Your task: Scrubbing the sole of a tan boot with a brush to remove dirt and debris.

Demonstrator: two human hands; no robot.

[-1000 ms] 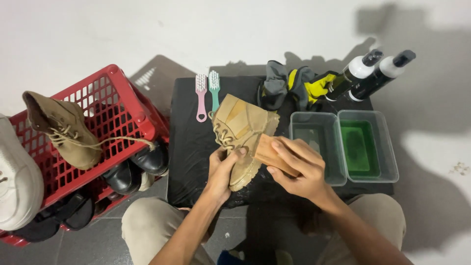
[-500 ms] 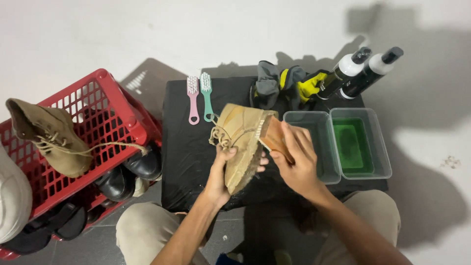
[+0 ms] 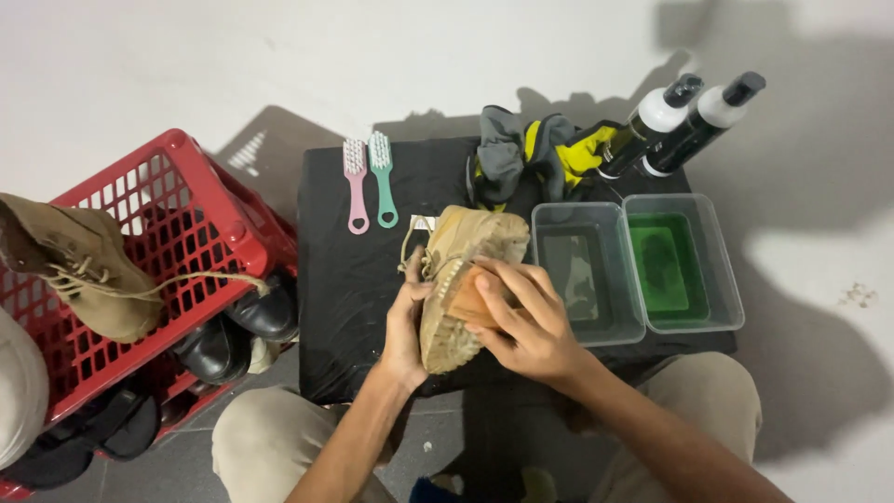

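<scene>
You sit at a low black table (image 3: 354, 307) with a tan boot (image 3: 463, 279) held over its middle, turned on its side so the pale treaded sole faces you. Your left hand (image 3: 407, 321) wraps the boot's left edge, fingers curled closed around it near the laces. Your right hand (image 3: 526, 321) lies across the sole, its fingers closed over a brown wooden-backed brush (image 3: 470, 296) pressed against the boot.

Just right of the boot stand two clear plastic tubs, touching side by side: the nearer tub (image 3: 585, 270) holds murky grey liquid, the farther tub (image 3: 684, 265) holds green liquid. Behind them lie a grey and yellow cloth (image 3: 535, 154) and two dark spray bottles (image 3: 689, 121) with white collars, tipped to the right. At the table's back left lie a pink brush (image 3: 355, 186) and a green brush (image 3: 383, 182), parallel and close together.

To your left a red plastic crate (image 3: 186, 214) holds a second tan boot (image 3: 84, 265), with black shoes (image 3: 233, 331) beside it.
</scene>
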